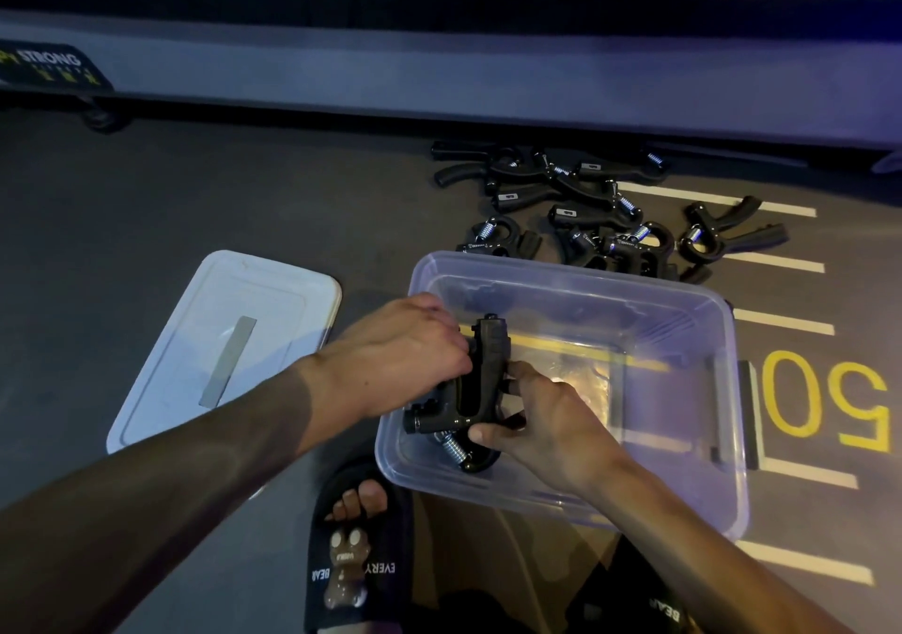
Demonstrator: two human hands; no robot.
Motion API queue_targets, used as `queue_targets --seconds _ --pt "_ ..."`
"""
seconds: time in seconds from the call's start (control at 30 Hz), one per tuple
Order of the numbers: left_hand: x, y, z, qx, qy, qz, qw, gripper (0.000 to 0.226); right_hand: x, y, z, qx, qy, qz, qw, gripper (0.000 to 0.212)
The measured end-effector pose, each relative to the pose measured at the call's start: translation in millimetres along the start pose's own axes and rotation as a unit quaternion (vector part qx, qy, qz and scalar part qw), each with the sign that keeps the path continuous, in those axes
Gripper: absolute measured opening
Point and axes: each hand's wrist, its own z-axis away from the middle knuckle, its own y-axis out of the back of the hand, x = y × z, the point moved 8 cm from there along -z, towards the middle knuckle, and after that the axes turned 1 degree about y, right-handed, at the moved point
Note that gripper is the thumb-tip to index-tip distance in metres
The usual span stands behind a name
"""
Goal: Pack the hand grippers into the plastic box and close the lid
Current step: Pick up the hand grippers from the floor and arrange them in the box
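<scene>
- My left hand (400, 355) and my right hand (546, 418) are both down inside the plastic box (683, 501), at its near left corner.
- Between them I hold a black hand gripper (481, 389): my left fingers close on its upright handle, my right fingers curl around its lower end, just above the spring.
- It seems to rest on or just above the bottom of the box; I cannot tell whether it touches.
- It may be two grippers nested together here; the dark shapes run into one another and I cannot separate them.
- The rest of the box, out past my right hand, looks empty, so I judge the packing has barely started.
- Well beyond both hands, on the floor behind the far wall of the box, lies the pile of grippers (585, 203) not yet packed, clearly most of the job.
- The lid (224, 345) lies flat on the floor to the left of my left hand, apart from the box, so closing is the last step and is not yet due.
</scene>
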Motion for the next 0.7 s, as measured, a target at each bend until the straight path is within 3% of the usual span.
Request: queue_targets --seconds 0.33,0.53,0.7 --pt "1 3 -6 -0.013 0.004 0.012 1.0 0.024 1 -5 -1 0.0 0.003 0.055 0.998 0.061" --pt "3 1 -5 -0.033 0.005 0.011 0.999 0.031 -5 -12 1 0.009 0.007 0.148 0.989 0.079" --pt "7 0 -3 -0.038 -0.001 0.006 0.999 0.029 -4 -15 2 0.005 -0.004 0.168 0.986 0.074"
